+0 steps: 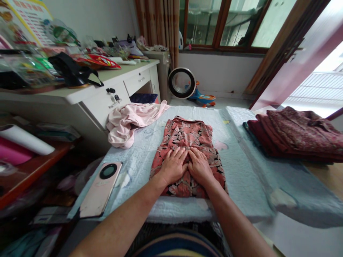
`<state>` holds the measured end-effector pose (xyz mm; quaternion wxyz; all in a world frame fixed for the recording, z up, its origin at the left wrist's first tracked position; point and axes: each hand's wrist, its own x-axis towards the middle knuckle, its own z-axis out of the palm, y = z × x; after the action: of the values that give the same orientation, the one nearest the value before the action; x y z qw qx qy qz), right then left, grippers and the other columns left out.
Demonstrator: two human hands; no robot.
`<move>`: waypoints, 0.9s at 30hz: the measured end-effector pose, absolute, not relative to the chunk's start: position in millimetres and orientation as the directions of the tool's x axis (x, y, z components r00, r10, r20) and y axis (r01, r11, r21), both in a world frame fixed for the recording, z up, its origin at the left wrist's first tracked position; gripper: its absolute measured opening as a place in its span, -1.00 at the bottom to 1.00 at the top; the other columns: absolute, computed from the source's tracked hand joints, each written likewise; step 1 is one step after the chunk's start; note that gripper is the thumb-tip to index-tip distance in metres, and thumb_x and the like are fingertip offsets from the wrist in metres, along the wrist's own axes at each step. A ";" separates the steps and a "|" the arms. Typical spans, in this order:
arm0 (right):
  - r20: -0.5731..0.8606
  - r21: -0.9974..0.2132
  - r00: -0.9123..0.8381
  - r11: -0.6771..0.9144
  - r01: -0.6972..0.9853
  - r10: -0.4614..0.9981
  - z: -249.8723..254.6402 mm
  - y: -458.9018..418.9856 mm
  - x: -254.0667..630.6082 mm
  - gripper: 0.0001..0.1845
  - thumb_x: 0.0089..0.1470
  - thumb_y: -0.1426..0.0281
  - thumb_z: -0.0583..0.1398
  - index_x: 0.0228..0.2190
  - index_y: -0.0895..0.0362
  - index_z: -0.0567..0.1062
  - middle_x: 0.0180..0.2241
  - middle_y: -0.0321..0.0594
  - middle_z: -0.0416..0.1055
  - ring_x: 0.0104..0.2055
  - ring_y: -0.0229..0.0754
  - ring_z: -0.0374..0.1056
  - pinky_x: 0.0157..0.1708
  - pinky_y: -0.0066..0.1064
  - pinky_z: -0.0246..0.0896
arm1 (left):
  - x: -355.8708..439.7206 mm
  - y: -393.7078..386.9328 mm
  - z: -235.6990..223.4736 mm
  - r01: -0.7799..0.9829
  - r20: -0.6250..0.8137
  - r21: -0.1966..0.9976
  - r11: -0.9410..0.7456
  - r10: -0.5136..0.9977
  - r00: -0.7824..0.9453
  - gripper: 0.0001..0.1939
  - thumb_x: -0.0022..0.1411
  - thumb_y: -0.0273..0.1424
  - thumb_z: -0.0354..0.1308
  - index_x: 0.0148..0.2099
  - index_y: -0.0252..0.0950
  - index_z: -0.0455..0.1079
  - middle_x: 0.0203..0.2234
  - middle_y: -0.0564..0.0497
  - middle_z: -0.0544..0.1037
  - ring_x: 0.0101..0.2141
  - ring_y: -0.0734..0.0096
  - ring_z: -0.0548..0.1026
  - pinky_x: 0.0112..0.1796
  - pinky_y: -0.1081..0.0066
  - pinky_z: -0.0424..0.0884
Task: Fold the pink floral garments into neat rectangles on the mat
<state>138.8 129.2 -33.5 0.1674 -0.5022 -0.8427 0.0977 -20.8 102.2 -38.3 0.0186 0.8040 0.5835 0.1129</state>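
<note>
Head view, hands (174, 167) on floral garment (187, 134), clear desktop container (33, 73), contents blurred

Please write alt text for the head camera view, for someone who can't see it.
Two bare hands, left and right, press flat on a folded red floral garment on a pale blue cloth. A phone and crumpled pink fabric lie left; folded dark red clothes are stacked right.

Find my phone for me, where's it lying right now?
In the head view, the pink phone lies at the near left corner of the blue cloth, left of your left forearm.
</note>
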 end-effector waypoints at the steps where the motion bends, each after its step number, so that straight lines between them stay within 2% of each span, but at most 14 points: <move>1: 0.217 -0.321 -0.415 0.466 0.825 0.884 -32.5 128.2 139.3 -0.45 0.12 0.45 0.06 0.16 0.18 0.37 0.27 -0.03 0.19 0.32 -0.01 0.02 0.31 -0.15 -0.16 | -20.6 101.8 -38.0 0.934 0.157 0.158 -0.320 0.942 0.296 -0.43 0.43 -0.13 -0.11 0.39 -0.21 0.08 0.35 -0.09 0.18 0.33 0.08 0.09 0.27 -0.08 0.05; 5: 0.282 -0.271 -0.307 0.382 0.883 0.909 -26.9 123.9 141.2 -0.59 0.13 0.38 0.11 0.01 0.13 0.48 0.15 -0.01 0.29 0.18 0.07 0.15 0.21 -0.10 -0.02 | -19.6 100.2 -36.2 0.934 0.156 0.154 -0.321 0.942 0.298 -0.43 0.43 -0.08 -0.13 0.39 -0.14 0.09 0.36 -0.07 0.16 0.34 0.02 0.07 0.26 -0.14 0.04; 9: 0.186 -0.209 -0.357 0.392 0.896 0.915 -20.8 125.0 144.3 -0.66 0.18 0.35 0.09 -0.06 0.11 0.51 -0.01 -0.02 0.39 0.05 0.04 0.23 0.05 -0.16 0.14 | -18.8 99.6 -36.1 0.935 0.172 0.163 -0.314 0.942 0.287 -0.45 0.43 -0.09 -0.12 0.37 -0.11 0.11 0.36 -0.06 0.17 0.34 0.05 0.07 0.26 -0.12 0.04; 17: 0.021 -0.123 -0.508 0.507 0.853 0.861 -0.9 155.4 149.2 -0.70 0.20 0.40 0.05 -0.15 0.12 0.55 -0.05 -0.03 0.43 -0.03 -0.01 0.31 -0.05 -0.26 0.19 | -19.1 101.7 -38.3 0.937 0.163 0.178 -0.302 0.948 0.274 -0.44 0.40 -0.09 -0.07 0.37 -0.09 0.11 0.34 -0.06 0.19 0.33 0.04 0.09 0.26 -0.14 0.03; 22: 0.088 -0.090 -0.463 0.470 0.878 0.882 -5.2 165.4 144.9 -0.70 0.19 0.39 0.06 -0.08 0.13 0.47 -0.03 -0.03 0.41 -0.04 0.01 0.29 -0.13 -0.24 0.19 | -19.3 101.5 -38.1 0.937 0.161 0.178 -0.301 0.948 0.274 -0.41 0.39 -0.10 -0.05 0.39 -0.12 0.08 0.34 -0.08 0.19 0.33 0.05 0.08 0.27 -0.12 0.03; 27: 0.162 -0.139 -0.462 0.484 0.864 0.872 -14.3 168.6 151.5 -0.79 0.19 0.38 0.09 -0.19 0.10 0.48 -0.13 -0.11 0.42 -0.07 -0.04 0.27 -0.07 -0.29 0.14 | -18.6 100.8 -36.2 0.937 0.152 0.181 -0.297 0.950 0.272 -0.43 0.39 -0.13 -0.03 0.38 -0.11 0.10 0.35 -0.04 0.18 0.34 0.05 0.07 0.28 -0.11 0.01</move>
<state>151.5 168.6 -14.3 0.1058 -0.5078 -0.8547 0.0186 -18.6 100.8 -36.2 0.0275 0.7971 0.5921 0.1156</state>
